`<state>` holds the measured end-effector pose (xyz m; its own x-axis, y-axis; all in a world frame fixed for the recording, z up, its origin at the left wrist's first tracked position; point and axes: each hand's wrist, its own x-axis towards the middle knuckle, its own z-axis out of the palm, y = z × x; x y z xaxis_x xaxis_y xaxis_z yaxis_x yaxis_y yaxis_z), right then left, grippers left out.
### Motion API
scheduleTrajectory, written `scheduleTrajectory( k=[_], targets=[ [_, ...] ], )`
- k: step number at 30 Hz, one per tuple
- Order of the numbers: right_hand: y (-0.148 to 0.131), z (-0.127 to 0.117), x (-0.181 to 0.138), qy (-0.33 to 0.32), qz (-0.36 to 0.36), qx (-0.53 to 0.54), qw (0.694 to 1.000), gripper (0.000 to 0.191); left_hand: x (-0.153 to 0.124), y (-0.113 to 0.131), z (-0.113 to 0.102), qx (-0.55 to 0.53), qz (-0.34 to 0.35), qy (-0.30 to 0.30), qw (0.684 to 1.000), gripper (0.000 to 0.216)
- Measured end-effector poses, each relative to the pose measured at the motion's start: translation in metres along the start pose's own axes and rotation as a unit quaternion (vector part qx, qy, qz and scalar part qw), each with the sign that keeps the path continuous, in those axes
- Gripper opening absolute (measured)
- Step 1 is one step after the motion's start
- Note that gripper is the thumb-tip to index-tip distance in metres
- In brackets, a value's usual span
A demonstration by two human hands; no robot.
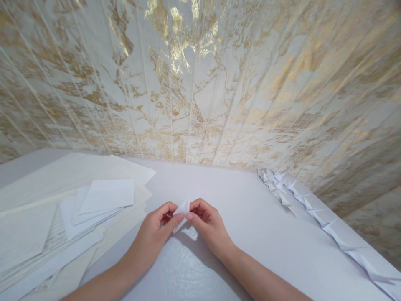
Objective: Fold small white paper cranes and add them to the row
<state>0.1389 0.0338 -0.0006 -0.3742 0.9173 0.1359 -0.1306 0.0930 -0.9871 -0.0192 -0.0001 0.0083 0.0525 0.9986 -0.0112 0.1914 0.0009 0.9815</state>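
A small piece of folded white paper (183,207), roughly diamond-shaped, is held up just above the table between both hands. My left hand (159,225) pinches its left side, with the thumb across the near face. On the right edge, my right hand (208,221) grips it between thumb and curled fingers. The fingertips behind the paper are partly hidden.
On the left lie overlapping white sheets (28,238), with smaller square sheets (108,195) on top. Rows of folded paper cranes (319,217) line the right edge of the white table (232,196). A gold-patterned curtain (194,92) hangs behind.
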Motion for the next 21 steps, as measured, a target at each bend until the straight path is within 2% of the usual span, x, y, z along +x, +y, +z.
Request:
scheduleTrajectory(
  k=[4, 13, 21],
  targets=[
    [-0.0004, 0.0002, -0.0019, 0.022, 0.004, -0.055, 0.998, 0.024, 0.0009, 0.0, -0.0002, -0.002, -0.001, 0.003, 1.0, 0.032],
    [-0.0016, -0.0026, 0.0014, 0.025, -0.029, -0.09, 0.995, 0.018, 0.0007, -0.0077, 0.0027, 0.054, 0.029, -0.042, 0.997, 0.03],
    [-0.0032, 0.0, -0.0009, 0.014, -0.007, -0.03, 0.999, 0.023, 0.0025, -0.0074, 0.0014, 0.015, 0.032, -0.023, 0.999, 0.034]
  ],
)
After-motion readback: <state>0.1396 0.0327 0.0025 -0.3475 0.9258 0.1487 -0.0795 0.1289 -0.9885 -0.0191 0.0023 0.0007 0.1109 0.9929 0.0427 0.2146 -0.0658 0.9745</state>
